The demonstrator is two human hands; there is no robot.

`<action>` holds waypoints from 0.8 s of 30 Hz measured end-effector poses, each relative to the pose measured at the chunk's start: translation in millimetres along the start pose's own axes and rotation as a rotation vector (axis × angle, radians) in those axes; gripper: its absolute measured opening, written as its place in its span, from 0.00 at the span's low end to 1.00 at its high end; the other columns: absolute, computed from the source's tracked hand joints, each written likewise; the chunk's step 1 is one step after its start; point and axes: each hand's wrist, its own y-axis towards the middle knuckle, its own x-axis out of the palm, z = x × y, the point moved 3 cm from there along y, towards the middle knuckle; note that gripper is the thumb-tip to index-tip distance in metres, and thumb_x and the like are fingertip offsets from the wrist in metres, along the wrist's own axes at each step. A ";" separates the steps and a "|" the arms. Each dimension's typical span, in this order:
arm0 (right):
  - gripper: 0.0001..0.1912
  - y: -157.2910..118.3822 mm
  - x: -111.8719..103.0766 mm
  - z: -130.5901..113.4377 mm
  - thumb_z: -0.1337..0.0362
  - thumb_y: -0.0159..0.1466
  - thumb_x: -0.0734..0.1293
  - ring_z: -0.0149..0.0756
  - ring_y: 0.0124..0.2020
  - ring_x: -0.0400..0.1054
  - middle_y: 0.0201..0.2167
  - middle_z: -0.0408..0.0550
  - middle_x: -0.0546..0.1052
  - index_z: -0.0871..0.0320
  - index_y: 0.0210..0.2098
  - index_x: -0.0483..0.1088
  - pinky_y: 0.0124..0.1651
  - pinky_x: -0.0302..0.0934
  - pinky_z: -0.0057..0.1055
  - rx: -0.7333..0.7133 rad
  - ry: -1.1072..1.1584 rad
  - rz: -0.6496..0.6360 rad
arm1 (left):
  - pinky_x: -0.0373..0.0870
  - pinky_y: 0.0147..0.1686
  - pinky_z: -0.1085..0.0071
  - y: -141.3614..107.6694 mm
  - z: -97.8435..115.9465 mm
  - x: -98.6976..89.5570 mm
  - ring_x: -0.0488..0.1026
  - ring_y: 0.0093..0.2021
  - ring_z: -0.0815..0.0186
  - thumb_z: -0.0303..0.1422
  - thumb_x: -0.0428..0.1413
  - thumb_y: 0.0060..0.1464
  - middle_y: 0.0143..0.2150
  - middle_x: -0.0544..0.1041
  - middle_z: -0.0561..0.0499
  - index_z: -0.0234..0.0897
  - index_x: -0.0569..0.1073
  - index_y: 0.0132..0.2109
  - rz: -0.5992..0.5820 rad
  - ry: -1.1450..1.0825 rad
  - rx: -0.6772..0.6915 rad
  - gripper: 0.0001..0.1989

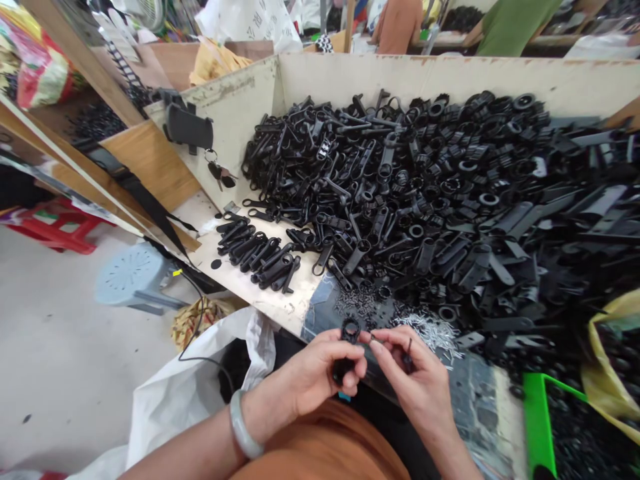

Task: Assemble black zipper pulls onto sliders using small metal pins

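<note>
Near the table's front edge, my left hand (327, 367) is closed around a black plastic part (351, 328) whose toothed ring end points up. Close to its right, my right hand (413, 367) pinches a tiny dark piece (373, 338) between thumb and forefinger; a thin black part (407, 357) is also tucked in its curled fingers. Beyond the hands lie small dark pieces (356, 303) and a heap of silvery screws or pins (430, 333). Black handle-like parts (260, 253) lie in a row to the left.
A large pile of black plastic parts (390, 180) fills the walled table (450, 73). A green bin (540, 420) and yellow bag (605, 360) stand right. White sacking (175, 393) and a blue stool (133, 273) are left. Two people (400, 27) are at the back.
</note>
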 end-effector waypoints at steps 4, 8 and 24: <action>0.04 -1.6 1.5 0.5 0.66 0.67 0.70 0.26 0.21 0.63 0.31 0.42 0.74 0.55 0.41 0.78 0.22 0.58 0.25 -0.039 -0.030 -0.053 | 0.61 0.30 0.72 -7.4 4.0 1.6 0.69 0.27 0.72 0.24 0.59 0.41 0.32 0.75 0.53 0.36 0.69 0.41 0.005 0.135 0.079 0.16; 0.05 -1.7 7.5 -2.0 0.66 0.67 0.69 0.30 0.26 0.69 0.33 0.46 0.76 0.55 0.43 0.78 0.27 0.64 0.25 -0.125 -0.064 -0.117 | 0.59 0.32 0.72 -10.3 2.7 1.2 0.65 0.30 0.71 0.26 0.57 0.41 0.29 0.69 0.57 0.39 0.65 0.37 0.071 0.232 0.089 0.14; 0.09 -6.2 10.7 -12.5 0.68 0.71 0.65 0.30 0.31 0.75 0.34 0.46 0.79 0.55 0.46 0.77 0.34 0.68 0.25 -0.237 -0.270 -0.083 | 0.59 0.33 0.72 -6.9 5.0 -3.3 0.65 0.30 0.69 0.29 0.53 0.53 0.26 0.67 0.57 0.40 0.63 0.38 0.111 0.584 0.183 0.06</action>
